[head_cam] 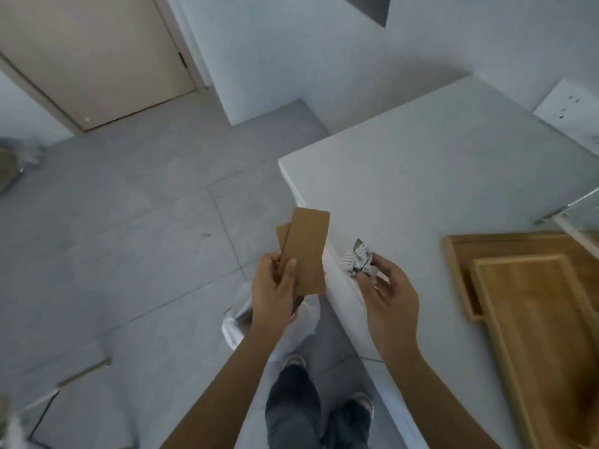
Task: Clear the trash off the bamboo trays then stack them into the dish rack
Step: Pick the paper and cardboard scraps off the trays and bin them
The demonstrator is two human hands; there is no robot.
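Note:
My left hand [275, 286] grips two flat brown cardboard pieces [308, 251], held upright over a white-lined trash bin [235, 325] on the floor. In my right hand [389, 296], at the counter's left edge, is a crumpled silver foil wrapper [359, 259], pinched between the fingertips. Two bamboo trays lie on the white counter [437, 163] at the right: a larger tray [460, 273] underneath and a smaller tray [534, 319] on top of it. No trash shows on the visible parts of the trays.
Grey tiled floor spreads to the left, with a beige door [97, 59] at the back. A glass or metal-edged object [564, 212] sits at the counter's right edge. My feet [324, 384] stand close to the counter's side.

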